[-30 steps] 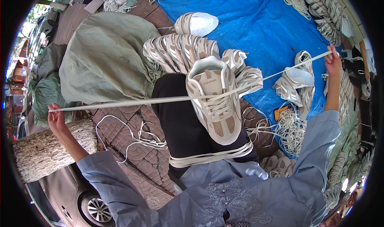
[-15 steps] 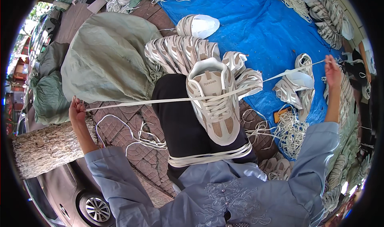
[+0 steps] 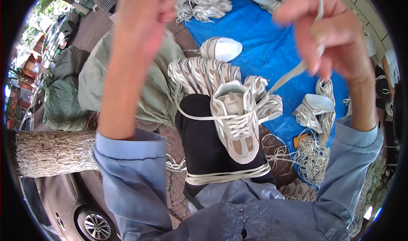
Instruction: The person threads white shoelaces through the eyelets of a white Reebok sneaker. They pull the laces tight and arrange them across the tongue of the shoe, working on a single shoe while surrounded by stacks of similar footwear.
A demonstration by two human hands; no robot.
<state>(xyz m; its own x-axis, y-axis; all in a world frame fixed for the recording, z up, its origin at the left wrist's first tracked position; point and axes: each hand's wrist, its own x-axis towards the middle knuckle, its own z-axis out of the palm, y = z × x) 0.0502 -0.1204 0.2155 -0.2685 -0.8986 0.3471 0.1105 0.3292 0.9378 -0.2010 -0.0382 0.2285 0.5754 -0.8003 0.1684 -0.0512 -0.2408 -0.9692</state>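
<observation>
A beige and white sneaker (image 3: 237, 145) rests on my black-trousered lap, toe toward me, its lower eyelets laced. From it a flat cream shoelace (image 3: 291, 74) rises to my right hand (image 3: 333, 41), which is blurred and curled round it; the lace runs on past the top edge. On the shoe's left side the lace hangs in a slack loop and passes up toward my left arm. My left hand (image 3: 146, 7) is raised at the top edge, smeared, with fingers curled; what it holds is hidden. Several cream laces (image 3: 229, 175) are tied round my thighs.
Beyond my knees stands a row of sneakers (image 3: 199, 73) beside a large grey-green sack (image 3: 100, 79). A blue tarp (image 3: 263, 43) carries more sneakers (image 3: 314, 111) and a heap of laces (image 3: 312, 160). At left are a tree trunk (image 3: 55, 154) and a parked car (image 3: 57, 194).
Both hands have come up and inward from wide apart, toward the top edge. The lace, stretched straight across the shoe before, is slack on the left and rises on the right.
</observation>
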